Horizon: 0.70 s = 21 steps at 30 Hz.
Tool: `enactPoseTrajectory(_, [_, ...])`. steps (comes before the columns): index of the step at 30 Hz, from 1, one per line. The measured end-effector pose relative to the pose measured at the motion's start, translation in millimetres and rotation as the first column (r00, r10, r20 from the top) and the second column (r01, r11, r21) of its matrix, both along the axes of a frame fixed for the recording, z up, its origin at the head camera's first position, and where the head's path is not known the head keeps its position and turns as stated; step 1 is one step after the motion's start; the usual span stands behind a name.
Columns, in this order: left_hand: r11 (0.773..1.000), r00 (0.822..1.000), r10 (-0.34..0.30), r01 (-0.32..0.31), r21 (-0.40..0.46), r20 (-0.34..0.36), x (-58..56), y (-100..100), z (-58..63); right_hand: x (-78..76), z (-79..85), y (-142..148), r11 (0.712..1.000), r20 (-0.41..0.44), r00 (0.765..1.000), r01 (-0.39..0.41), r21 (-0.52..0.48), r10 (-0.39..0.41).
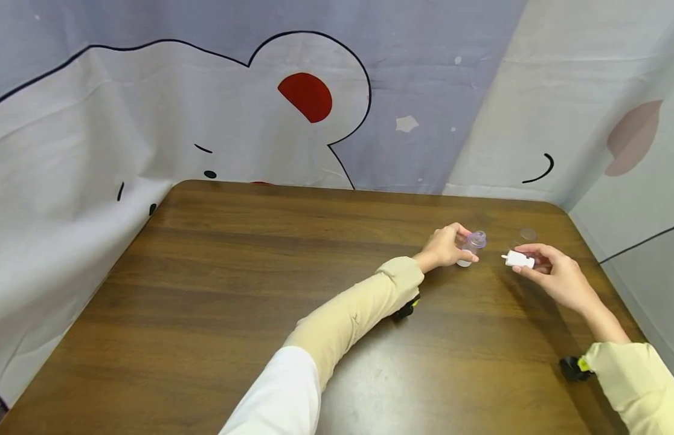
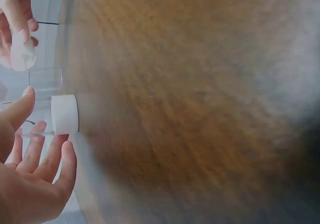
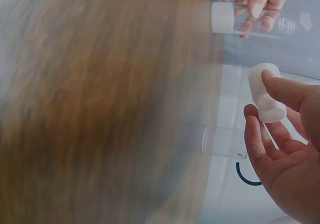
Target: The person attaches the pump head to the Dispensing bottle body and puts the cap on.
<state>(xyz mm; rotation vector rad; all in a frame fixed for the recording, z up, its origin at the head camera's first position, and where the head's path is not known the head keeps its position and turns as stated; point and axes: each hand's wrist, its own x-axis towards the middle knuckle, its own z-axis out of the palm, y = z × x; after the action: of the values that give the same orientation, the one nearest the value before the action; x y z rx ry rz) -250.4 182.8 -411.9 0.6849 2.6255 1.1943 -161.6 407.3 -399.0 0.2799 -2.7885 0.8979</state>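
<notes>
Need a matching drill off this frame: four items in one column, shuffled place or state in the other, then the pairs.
Column one:
1. small clear plastic bottle
2. small white plastic pump cap
3. clear plastic cup
4. brown wooden table

Column two:
A. pinched in the right hand
B. bears everything else
C. held in the left hand, its white end low
D. stands untouched, behind the right hand

Pairs: 1-C, 2-A, 3-D, 4-B
</notes>
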Motion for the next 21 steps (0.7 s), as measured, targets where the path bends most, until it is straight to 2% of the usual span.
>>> enactPoseTrajectory(11, [0.992,0.997,-0.052,0.044,0.118,0.062,9.2,-7,-1.9,-3.5,7.6,-10,0.990,0.008,0.998,0.059,-0.129,-0.058])
enactPoseTrajectory(17, [0.988,0.996,-0.066,0.056,0.141,0.062,12.5,-7,-2.5,-3.3,17.2,-17,0.971,0.068,0.992,0.114,-0.212,-0.102])
enactPoseTrajectory(21, [0.988,0.996,-0.070,0.061,0.143,0.056,13.4,-6,-3.4,-3.3,21.1,-21,0.963,0.090,0.992,0.112,-0.245,-0.092])
